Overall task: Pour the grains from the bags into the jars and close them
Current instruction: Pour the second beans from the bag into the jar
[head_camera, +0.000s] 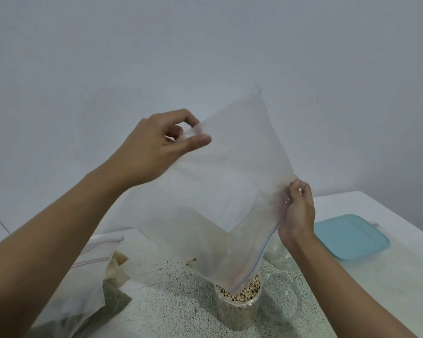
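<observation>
A clear zip bag [225, 181] hangs upside down, nearly empty, with its zip mouth dipping into a clear jar [238, 311]. The jar is filled to the brim with pale black-eyed beans [244, 292]. My left hand [161, 147] pinches the bag's upper left corner between thumb and fingers. My right hand [297, 211] pinches the bag's right edge by the zip strip. A second clear jar [282, 301] stands just right of the filled one and looks empty.
Several zip bags of grain [93, 276] lie at the left on the speckled counter [171, 298]. A teal lid [349, 236] rests on the white surface at the right. More clear plastic [276, 252] sits behind the jars. A plain wall is behind.
</observation>
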Demonstrator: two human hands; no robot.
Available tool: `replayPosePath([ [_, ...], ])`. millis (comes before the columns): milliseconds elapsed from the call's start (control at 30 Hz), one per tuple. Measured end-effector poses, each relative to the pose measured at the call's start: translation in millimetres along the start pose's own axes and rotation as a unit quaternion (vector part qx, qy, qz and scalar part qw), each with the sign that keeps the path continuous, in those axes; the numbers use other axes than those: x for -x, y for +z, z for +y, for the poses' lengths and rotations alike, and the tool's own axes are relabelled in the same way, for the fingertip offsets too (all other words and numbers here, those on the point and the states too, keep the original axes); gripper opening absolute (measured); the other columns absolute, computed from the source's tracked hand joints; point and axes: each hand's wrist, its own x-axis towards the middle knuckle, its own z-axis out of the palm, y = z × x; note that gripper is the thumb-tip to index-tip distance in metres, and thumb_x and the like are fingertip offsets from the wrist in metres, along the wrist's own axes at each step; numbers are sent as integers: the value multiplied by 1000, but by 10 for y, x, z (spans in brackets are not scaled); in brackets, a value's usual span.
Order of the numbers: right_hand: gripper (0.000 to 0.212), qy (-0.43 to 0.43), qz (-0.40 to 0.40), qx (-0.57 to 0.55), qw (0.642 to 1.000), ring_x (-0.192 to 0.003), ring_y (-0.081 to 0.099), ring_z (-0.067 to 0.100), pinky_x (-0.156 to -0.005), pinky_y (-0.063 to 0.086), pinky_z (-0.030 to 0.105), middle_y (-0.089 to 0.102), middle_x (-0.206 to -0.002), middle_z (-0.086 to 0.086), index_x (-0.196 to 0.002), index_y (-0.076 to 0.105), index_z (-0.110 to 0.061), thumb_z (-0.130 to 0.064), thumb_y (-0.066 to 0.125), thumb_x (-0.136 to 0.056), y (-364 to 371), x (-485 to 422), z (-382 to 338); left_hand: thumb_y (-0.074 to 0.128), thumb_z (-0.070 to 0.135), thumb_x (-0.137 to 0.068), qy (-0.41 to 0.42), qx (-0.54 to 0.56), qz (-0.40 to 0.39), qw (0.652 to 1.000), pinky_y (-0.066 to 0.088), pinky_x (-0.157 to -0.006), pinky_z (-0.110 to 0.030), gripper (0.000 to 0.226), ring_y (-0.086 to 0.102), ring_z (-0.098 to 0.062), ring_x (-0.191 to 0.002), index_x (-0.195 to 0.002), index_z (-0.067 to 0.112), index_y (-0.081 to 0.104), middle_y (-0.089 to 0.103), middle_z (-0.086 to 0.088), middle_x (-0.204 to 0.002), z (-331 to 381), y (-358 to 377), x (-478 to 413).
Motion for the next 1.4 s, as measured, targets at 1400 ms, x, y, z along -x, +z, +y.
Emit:
replayPosePath([
  [1400,16,66,-50,-34,996,-63,56,5,-64,50,26,62,-79,-8,-100,49,-27,-42,45,-107,-12,-215,257,47,38,-105,56,-66,45,995,27,-43,-23,10,26,-15,-41,-103,28,49,40,-11,-53,-295,266,351],
])
